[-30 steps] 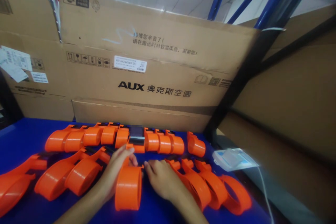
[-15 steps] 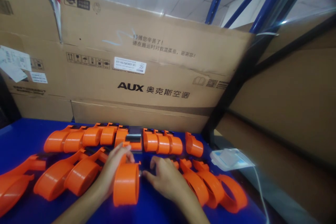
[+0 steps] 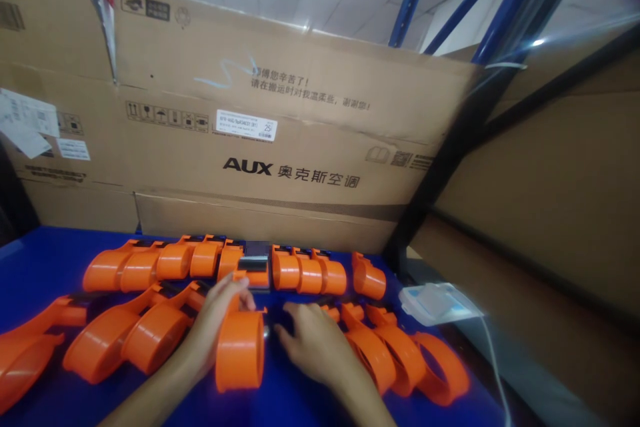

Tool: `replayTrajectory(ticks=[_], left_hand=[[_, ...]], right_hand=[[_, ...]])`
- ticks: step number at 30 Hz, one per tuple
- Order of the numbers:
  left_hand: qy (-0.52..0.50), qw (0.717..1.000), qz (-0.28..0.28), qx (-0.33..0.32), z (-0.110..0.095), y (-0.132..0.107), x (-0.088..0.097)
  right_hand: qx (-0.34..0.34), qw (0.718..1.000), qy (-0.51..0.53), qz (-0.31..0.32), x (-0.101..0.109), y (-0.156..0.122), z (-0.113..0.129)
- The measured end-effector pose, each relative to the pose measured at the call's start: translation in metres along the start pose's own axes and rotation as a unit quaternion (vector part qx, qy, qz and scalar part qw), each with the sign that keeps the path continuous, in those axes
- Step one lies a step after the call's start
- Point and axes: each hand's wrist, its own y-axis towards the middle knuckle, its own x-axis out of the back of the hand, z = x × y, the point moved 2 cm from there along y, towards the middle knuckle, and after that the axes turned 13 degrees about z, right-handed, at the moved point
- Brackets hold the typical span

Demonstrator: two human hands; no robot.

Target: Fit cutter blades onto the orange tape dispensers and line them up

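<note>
An orange tape dispenser point(image 3: 240, 349) stands on the blue table point(image 3: 45, 257) right in front of me. My left hand point(image 3: 214, 323) wraps round its left side and top, fingers curled on it. My right hand point(image 3: 313, 347) lies just to its right, fingers bent toward a small dark part at the dispenser's side; what they pinch is hidden. More orange dispensers lie in a back row point(image 3: 200, 260), to the left point(image 3: 125, 337) and to the right point(image 3: 410, 360) of my hands.
A large AUX cardboard box point(image 3: 280, 140) walls off the back of the table. Blue and black rack posts point(image 3: 450, 140) rise at the right with more cardboard behind. A white-blue packet point(image 3: 437, 303) with a cable lies at the table's right edge.
The dispenser between my hands has shifted slightly toward me and left. My right hand's fingers have closed in nearer its side. The view has drifted a little.
</note>
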Motion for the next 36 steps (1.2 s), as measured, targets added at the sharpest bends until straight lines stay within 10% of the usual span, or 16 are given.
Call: replayTrajectory(ticks=[36], left_hand=[[0.103, 0.992, 0.074, -0.015, 0.007, 0.003, -0.006]], right_hand=[[0.116, 0.948, 0.231, -0.188, 0.011, 0.009, 0.002]])
